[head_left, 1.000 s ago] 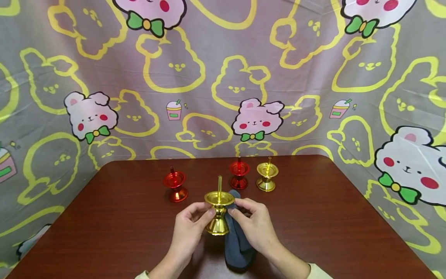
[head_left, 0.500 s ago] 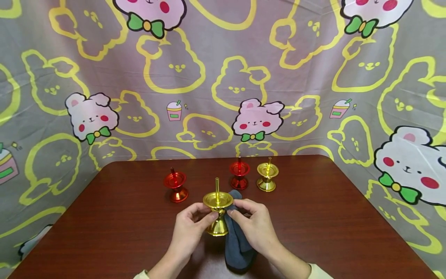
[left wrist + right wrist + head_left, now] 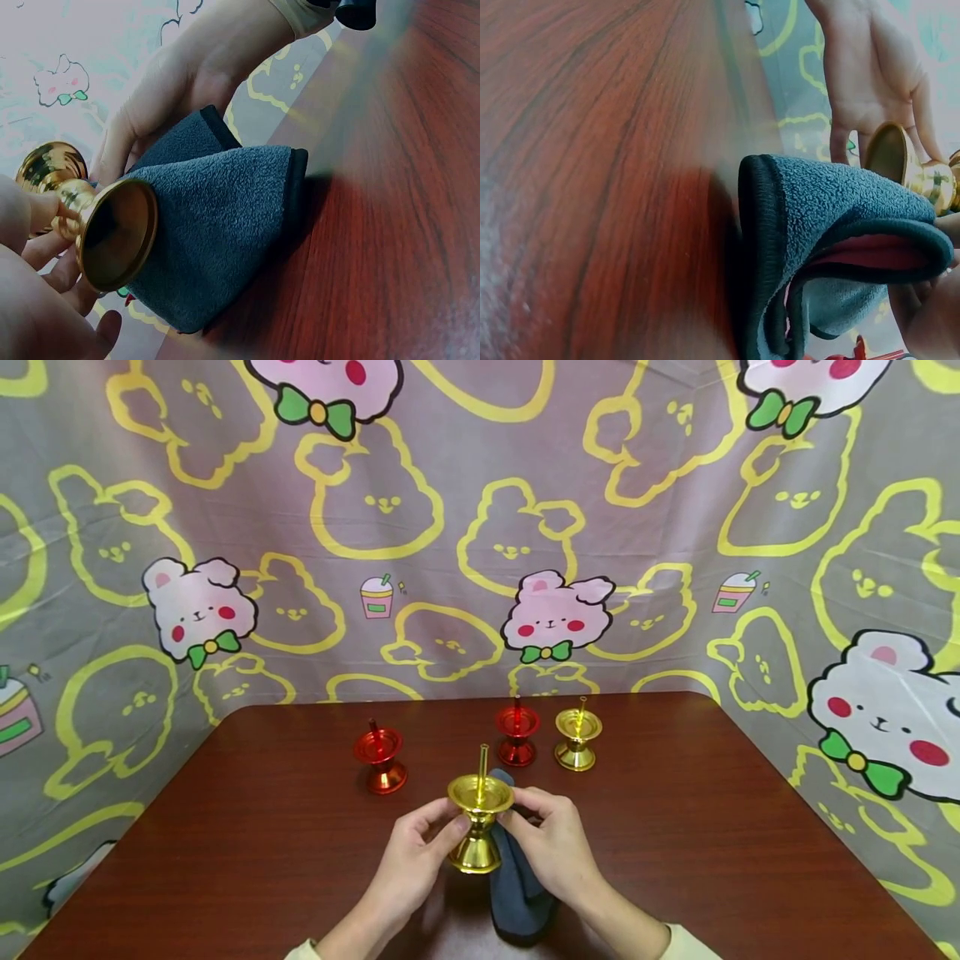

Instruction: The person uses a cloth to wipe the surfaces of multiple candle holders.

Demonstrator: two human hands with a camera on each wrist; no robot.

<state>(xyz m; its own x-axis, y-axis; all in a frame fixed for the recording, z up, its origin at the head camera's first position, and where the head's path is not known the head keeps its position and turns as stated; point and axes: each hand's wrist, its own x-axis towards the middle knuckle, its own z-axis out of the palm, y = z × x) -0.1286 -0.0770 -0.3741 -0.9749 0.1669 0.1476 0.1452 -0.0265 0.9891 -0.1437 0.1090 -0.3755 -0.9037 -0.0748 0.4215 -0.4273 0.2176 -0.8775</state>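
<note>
Now the left hand (image 3: 411,853) pinches a gold candleholder (image 3: 477,850); the right hand (image 3: 557,849), grey cloth (image 3: 520,903).

left grip (image 3: 36,292): gold stand (image 3: 81,198) | right grip (image 3: 176,82): grey cloth (image 3: 221,210) | stand-cloth contact unclear

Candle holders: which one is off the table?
The front gold candle holder, gripped by the left hand. The other gold candle holder and the two red candle holders stand on the table behind it.

The right grip (image 3: 553,843) hides part of the grey cloth (image 3: 519,897).
</note>
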